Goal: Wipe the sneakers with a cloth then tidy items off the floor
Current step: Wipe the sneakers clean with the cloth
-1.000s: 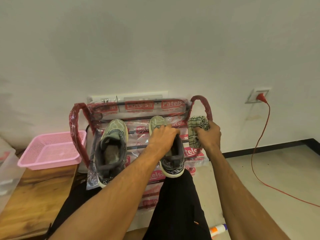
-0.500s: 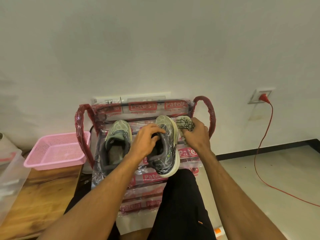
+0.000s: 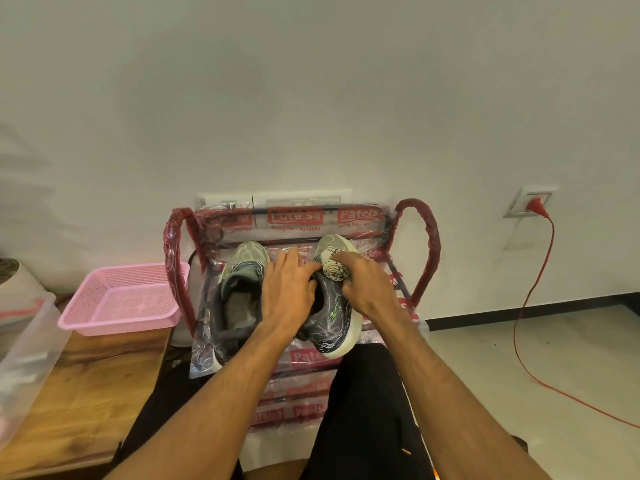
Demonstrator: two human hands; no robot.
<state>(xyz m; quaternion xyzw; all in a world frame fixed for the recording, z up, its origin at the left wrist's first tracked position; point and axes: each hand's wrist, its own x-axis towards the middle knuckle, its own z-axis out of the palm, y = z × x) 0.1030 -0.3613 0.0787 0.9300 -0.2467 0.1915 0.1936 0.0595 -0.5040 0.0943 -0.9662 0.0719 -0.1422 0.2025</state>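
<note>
At the far left edge, a clear box [image 3: 24, 341] sits on a wooden table [image 3: 90, 386]. A pink basket [image 3: 121, 301] with small holes stands on the far end of the table, near the wall [image 3: 311, 98]. Just right of the basket is a rack [image 3: 175, 258]. It is wrapped in shiny plastic with red labels and has a red loop at each side. The left sneaker [image 3: 239, 289] lies on the rack with its toe pointing at the wall and its opening facing up. Next comes the left hand [image 3: 287, 292]. Its fingers are curled over the rim of the right sneaker [image 3: 332, 330] and grip it, with the fingertips going into the opening. This sneaker is dark, with pale wavy lines and a white sole. It is tipped onto its side above the rack, with its toe toward the wall and its heel near the person's knee. The cloth [image 3: 334, 270] is bunched into a ball and pressed on this sneaker near the toe. The right hand [image 3: 369, 289] holds the cloth, with its fingers curled round it. The person's legs [image 3: 363, 410], in black trousers, are on the near side of the sneakers. Farther right, a red plug [image 3: 536, 204] sits in a socket [image 3: 521, 197] on the wall. A red cord [image 3: 515, 327] hangs down from it and trails over the pale floor [image 3: 571, 358] to the right edge.
</note>
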